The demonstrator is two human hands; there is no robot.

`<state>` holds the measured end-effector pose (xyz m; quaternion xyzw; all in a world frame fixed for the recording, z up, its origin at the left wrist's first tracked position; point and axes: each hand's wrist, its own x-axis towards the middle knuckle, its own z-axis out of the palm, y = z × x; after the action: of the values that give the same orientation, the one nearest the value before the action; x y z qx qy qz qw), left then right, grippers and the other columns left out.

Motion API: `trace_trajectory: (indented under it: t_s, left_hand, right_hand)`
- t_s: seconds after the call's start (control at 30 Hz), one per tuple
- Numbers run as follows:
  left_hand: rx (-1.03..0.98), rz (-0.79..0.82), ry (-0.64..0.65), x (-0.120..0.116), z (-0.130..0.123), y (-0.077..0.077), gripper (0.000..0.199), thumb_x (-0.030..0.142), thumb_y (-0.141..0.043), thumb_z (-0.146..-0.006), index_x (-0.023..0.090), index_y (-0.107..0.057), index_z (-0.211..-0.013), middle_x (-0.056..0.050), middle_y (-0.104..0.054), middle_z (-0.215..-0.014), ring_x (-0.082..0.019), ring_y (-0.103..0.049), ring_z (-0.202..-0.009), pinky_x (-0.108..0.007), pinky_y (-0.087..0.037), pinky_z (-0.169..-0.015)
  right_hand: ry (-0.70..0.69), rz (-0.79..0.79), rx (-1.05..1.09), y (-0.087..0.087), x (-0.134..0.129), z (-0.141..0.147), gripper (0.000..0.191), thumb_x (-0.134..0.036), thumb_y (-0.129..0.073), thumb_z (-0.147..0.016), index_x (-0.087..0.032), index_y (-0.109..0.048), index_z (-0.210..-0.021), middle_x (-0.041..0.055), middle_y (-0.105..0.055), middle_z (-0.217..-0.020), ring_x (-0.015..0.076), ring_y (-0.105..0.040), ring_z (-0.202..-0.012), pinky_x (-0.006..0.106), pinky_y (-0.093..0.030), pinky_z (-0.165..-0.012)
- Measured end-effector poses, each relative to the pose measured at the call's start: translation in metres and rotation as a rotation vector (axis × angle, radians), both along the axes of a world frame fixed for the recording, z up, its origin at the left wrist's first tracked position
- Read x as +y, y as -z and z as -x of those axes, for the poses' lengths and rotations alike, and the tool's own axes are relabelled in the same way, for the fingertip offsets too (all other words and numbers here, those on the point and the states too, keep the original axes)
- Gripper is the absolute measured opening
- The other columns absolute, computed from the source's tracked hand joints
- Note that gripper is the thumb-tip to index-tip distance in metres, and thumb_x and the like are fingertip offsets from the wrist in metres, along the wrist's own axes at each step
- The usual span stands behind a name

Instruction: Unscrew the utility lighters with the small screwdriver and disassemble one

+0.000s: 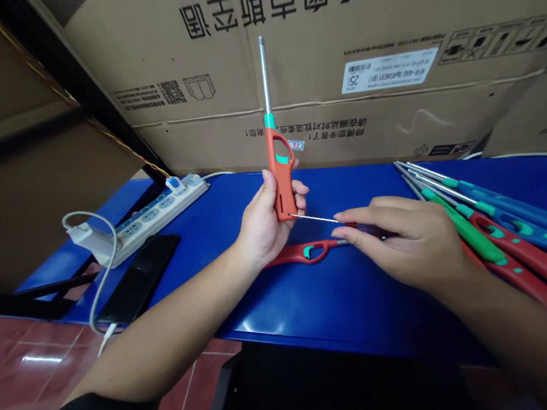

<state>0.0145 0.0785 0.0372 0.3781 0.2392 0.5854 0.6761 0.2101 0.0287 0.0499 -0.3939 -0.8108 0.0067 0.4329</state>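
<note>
An orange gas lighter (283,187) with a long metal barrel and a teal trigger stands upright in my left hand (263,216), fingers wrapped round its handle. My right hand (403,235) grips a screwdriver (318,218) by its dark handle. The thin metal shaft points left, and its tip meets the lower end of the lighter near a small hole. Below my hands, a second orange-red lighter (305,252) lies on the blue table (286,304), partly hidden by my left wrist and right fingers.
Several blue, green and red lighters (524,232) are piled at the right. At the left are a white power strip (151,214) with plugs and cable, and a black phone (139,280). A large cardboard box (215,71) rises behind the table.
</note>
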Motion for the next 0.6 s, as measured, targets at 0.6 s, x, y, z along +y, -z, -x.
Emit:
trace_trajectory:
  t_s: [0.6]
  left_hand:
    - [0.094,-0.339,-0.333,-0.011,-0.014,0.016,0.031,0.054,-0.053,-0.095,0.024,-0.061,-0.098,0.001,-0.055,-0.082,-0.009,-0.051,-0.069,-0.021,-0.046,-0.067]
  right_hand:
    - [-0.033,0.236,0.225,0.004,-0.012,0.01,0.017,-0.023,-0.054,-0.095,-0.025,-0.053,-0.112,-0.0044,-0.054,-0.068,0.0118,-0.055,-0.058,0.026,-0.046,-0.059]
